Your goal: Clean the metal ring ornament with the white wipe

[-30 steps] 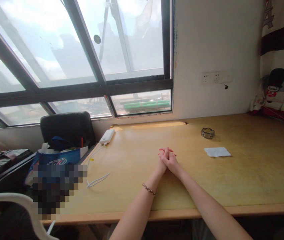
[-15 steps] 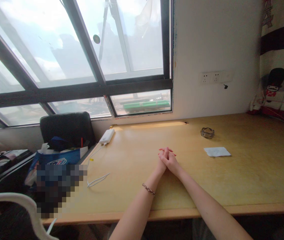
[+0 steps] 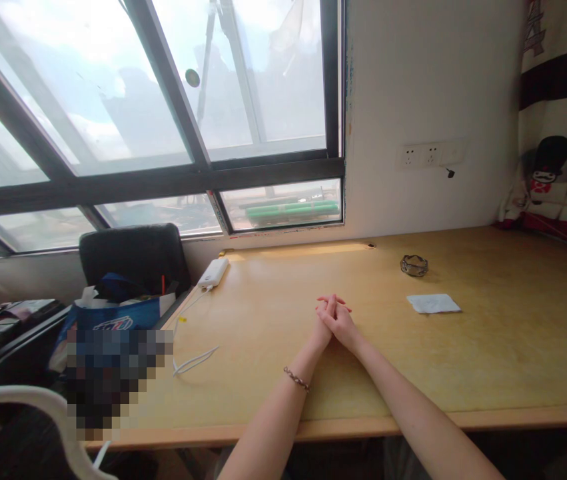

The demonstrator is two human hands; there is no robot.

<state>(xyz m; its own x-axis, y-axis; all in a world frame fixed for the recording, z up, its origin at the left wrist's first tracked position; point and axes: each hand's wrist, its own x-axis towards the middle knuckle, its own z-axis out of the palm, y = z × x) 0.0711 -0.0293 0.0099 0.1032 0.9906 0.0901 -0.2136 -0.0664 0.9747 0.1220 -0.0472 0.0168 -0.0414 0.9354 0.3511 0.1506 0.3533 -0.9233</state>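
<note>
My left hand (image 3: 323, 328) and my right hand (image 3: 345, 327) are clasped together on the wooden table (image 3: 263, 373), their fingers interlaced and closed. No object shows between them. A braided bracelet (image 3: 296, 379) circles my left wrist. To the right of my hands lies a folded white paper or tissue (image 3: 434, 304). Behind it sits a glass ashtray-like dish (image 3: 414, 266). Some of the fingers are hidden where the hands overlap.
A white power bank (image 3: 213, 273) with a white cable (image 3: 196, 360) lies along the table's left side. Beyond that edge, a black chair (image 3: 133, 257) holds a blue bag (image 3: 118, 320). Wall sockets (image 3: 420, 156) and a patterned curtain (image 3: 563, 127) are at the right.
</note>
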